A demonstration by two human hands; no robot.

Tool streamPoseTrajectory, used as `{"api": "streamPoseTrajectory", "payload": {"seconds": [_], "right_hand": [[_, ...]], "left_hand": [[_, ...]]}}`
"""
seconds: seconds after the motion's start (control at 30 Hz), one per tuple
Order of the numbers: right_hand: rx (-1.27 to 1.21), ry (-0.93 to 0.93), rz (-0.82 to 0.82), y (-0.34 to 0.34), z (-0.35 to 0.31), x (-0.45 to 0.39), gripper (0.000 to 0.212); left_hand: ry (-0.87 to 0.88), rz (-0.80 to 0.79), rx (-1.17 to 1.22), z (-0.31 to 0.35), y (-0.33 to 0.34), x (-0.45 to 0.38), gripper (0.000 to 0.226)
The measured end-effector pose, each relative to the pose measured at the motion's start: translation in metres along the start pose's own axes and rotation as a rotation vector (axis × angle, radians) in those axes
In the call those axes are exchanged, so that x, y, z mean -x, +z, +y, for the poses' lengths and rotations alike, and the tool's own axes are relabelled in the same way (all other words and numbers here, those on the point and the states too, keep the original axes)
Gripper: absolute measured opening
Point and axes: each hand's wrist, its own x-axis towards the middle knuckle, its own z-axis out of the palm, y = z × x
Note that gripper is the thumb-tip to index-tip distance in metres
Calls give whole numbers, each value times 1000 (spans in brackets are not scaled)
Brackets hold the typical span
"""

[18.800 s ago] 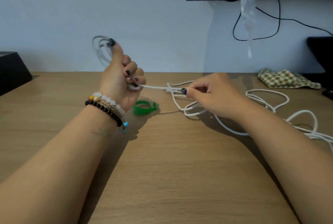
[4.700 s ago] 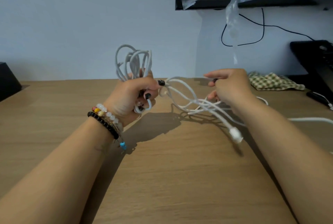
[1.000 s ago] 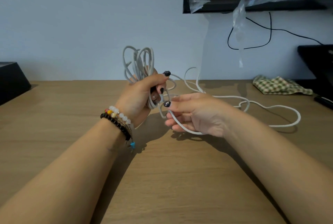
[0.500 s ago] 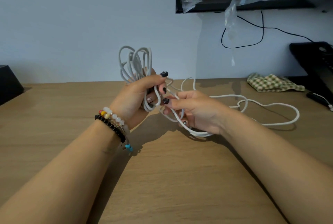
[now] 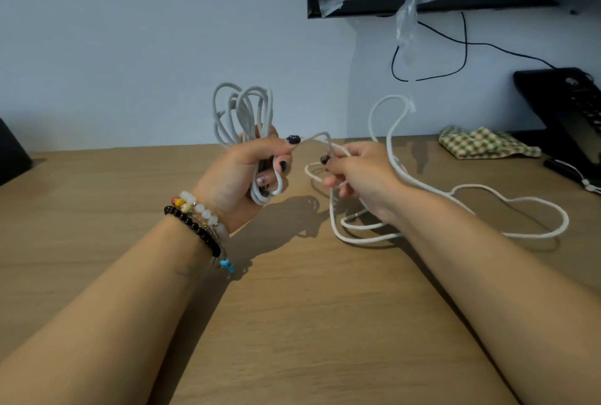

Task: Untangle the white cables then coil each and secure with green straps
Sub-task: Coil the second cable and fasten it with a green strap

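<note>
White cable coil [image 5: 242,118] stands upright in left hand [image 5: 242,173] fingers; right hand [image 5: 359,173] pinches its loose strand.

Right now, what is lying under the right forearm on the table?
Loose white cable loops run across the wooden table and pass beneath the right forearm. The stretch directly below the arm is covered, so any knot or plug there cannot be seen.

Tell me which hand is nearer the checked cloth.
Right. The right hand pinches loose cable at mid-table, with the checked cloth off to its right by the wall. The left hand, gripping the coil, is farther left.
</note>
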Motion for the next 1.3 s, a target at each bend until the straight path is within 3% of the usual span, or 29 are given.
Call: {"api": "streamPoseTrajectory", "payload": {"seconds": [0.1,0.2,0.27,0.4,0.47,0.7,0.9,1.0,1.17,1.3], "right_hand": [[-220,-89,50,-8,-8,-1,9],[-222,-284,96,-18,-11,-2,12],[-5,-380,75,-22,-11,-2,14],[671,-428,-69,-27,-7,-3,44],[810,-439,-100,-26,-7,-2,43],[254,-493,-120,-23,-16,9,35],[144,-455,-196,-23,-16,8,25],[160,-486,-159,-19,-12,6,16],[116,-501,-86,-15,-9,4,19],[79,-465,-79,-11,-5,5,21]], "left_hand": [[35,156,-19,1,-4,-1,36],[57,247,-12,2,-6,-2,40],[48,252,2,3,-8,-2,41],[-1,235,15,2,-10,-2,28],[-9,238,8,2,-10,-1,26],[51,359,-39,4,-13,-3,34],[-3,284,-166,0,-4,-1,27],[-19,276,-186,-2,-3,0,35],[-91,149,-288,-6,-7,0,30],[-199,41,-187,-10,-5,1,21]]}}
